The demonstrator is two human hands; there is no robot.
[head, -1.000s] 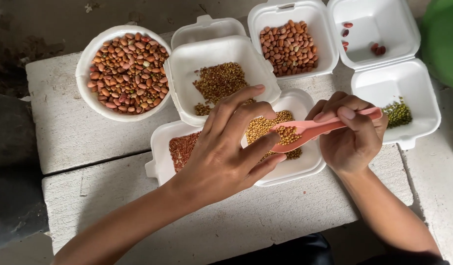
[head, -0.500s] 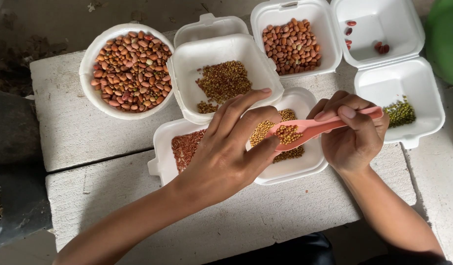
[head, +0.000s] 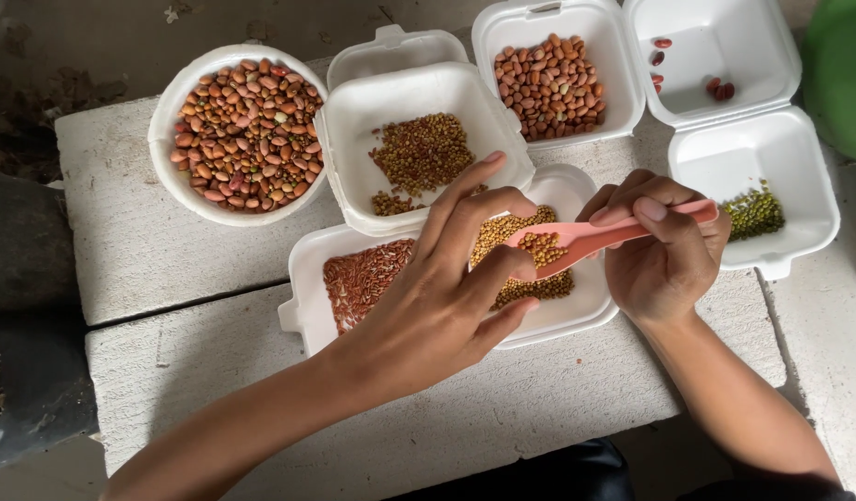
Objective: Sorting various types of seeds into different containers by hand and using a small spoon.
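Right at the fingertips, the right hand [head: 664, 250] pinches the handle of a pink plastic spoon [head: 595, 237] between thumb and curled fingers, holding it nearly level, its bowl pointing toward the left hand and carrying a small heap of yellowish-brown seeds. The left hand [head: 446, 297] hovers over the same spot with its fingers loosely spread and bent; the thumb and a fingertip sit at the spoon's bowl, though whether they touch the seeds on it I cannot tell. It grips nothing.

Both hands meet above a white foam tray [head: 302, 278] that holds reddish-brown grains [head: 363, 278] on its left side and a pile of the yellowish seeds [head: 539, 278] on its right, partly hidden by the left hand. Just behind it, overlapping its rim, stands another foam tray [head: 353, 111] with small brown seeds [head: 418, 153]. Further left is a round white bowl [head: 163, 130] full of speckled red beans [head: 247, 134]. To the right are an open hinged foam box [head: 799, 139] with green grains [head: 753, 213] and a few red beans, and a tray of peanuts [head: 550, 82]. All rest on pale concrete blocks [head: 140, 250].
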